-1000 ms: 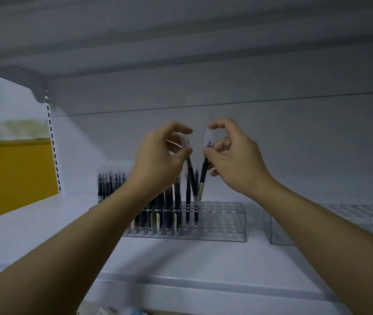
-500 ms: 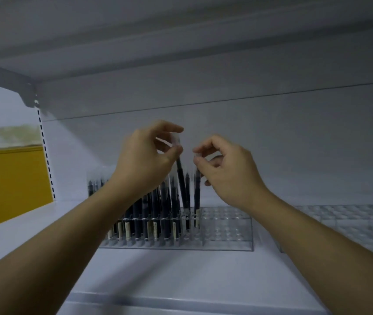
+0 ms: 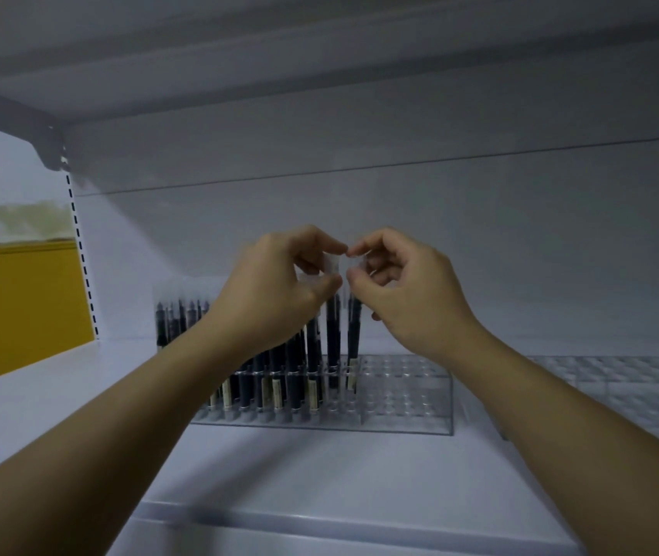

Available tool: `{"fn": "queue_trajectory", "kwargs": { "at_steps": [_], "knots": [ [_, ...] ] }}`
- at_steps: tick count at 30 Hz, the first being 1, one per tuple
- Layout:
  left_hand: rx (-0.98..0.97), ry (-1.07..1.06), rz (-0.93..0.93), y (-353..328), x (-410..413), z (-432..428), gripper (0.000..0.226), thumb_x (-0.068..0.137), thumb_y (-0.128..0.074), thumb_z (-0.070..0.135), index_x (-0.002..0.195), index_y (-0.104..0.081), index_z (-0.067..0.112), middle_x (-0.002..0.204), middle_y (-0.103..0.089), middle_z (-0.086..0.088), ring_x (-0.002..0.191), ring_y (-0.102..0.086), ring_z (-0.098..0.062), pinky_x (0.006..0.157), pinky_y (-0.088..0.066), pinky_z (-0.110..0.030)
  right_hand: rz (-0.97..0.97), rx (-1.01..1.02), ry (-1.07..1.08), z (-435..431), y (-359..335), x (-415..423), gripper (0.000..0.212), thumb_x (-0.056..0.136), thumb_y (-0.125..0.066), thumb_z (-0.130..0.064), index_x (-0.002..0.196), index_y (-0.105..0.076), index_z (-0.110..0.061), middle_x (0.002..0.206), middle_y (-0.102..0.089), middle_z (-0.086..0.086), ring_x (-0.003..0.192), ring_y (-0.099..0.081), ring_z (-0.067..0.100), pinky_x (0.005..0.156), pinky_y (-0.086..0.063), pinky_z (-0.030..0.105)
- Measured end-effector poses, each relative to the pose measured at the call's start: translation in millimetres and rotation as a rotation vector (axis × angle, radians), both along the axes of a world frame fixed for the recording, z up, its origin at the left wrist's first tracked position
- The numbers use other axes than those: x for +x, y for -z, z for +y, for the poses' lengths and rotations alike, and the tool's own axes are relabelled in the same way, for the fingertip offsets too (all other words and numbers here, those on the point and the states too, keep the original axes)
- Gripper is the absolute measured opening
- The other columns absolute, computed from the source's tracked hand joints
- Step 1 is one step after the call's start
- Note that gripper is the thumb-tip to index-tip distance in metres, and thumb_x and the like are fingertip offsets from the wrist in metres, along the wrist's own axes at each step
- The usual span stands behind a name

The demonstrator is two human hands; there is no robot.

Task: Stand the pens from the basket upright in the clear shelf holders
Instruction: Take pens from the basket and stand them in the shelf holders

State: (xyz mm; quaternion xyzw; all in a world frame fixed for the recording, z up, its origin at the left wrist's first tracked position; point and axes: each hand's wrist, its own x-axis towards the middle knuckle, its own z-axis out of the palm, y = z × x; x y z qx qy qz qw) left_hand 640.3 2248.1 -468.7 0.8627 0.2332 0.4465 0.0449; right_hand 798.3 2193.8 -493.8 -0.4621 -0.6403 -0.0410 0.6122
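Two pens (image 3: 332,335), tops pinched by left hand (image 3: 275,286), right hand (image 3: 408,290).

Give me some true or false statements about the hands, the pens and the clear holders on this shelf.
1. The left hand and the right hand each pinch the top of a pen. True.
2. The pens fill the right end of the clear holder. False: they stand in its left part; the right holes are empty.
3. A second holder to the right shows no pens. True.
4. The yellow panel is right of the shelf. False: it is on the left.
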Motion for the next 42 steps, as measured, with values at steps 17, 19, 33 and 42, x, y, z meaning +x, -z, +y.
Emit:
{"fn": "queue_trajectory", "kwargs": {
  "at_steps": [17,19,33,42],
  "knots": [
    [0.083,-0.194,-0.004,13,-3,-1,0.011,0.088,-0.060,0.035,0.097,-0.059,0.032,0.107,-0.054,0.011,0.116,-0.046,-0.018,0.103,-0.035,-0.043,-0.118,-0.037,0.076,-8,6,5,0.031,0.084,-0.073,-0.018,0.110,-0.061,-0.030,0.084,-0.063,-0.012,0.069,-0.062,0.003,0.063,-0.048,0.007],
    [0.111,-0.195,-0.013,14,-4,-2,0.013,0.088,-0.059,0.034,0.100,-0.061,0.030,0.108,-0.056,0.010,0.116,-0.046,-0.017,0.107,-0.033,-0.046,-0.145,-0.060,0.073,-9,7,6,0.034,0.084,-0.072,-0.020,0.114,-0.061,-0.033,0.081,-0.064,-0.010,0.070,-0.061,0.003,0.062,-0.045,0.004],
    [0.280,-0.242,0.147,27,-13,-5,0.052,0.088,-0.059,0.039,0.138,-0.048,0.031,0.136,-0.054,0.006,0.132,-0.040,-0.018,0.120,-0.003,-0.047,-0.393,-0.159,0.246,-22,11,11,0.052,0.087,-0.062,-0.030,0.134,-0.047,-0.044,0.101,-0.056,-0.019,0.089,-0.057,0.003,0.079,-0.055,0.032],
    [0.373,-0.201,0.190,29,-43,-39,0.069,0.086,-0.060,0.049,0.146,-0.037,0.026,0.150,-0.041,0.005,0.143,-0.026,-0.015,0.121,-0.001,-0.041,-0.570,-0.275,0.388,-67,29,-15,0.084,0.085,-0.056,-0.059,0.153,-0.011,-0.037,0.160,-0.013,-0.014,0.146,-0.008,0.005,0.120,-0.007,0.029]
  ]
}}
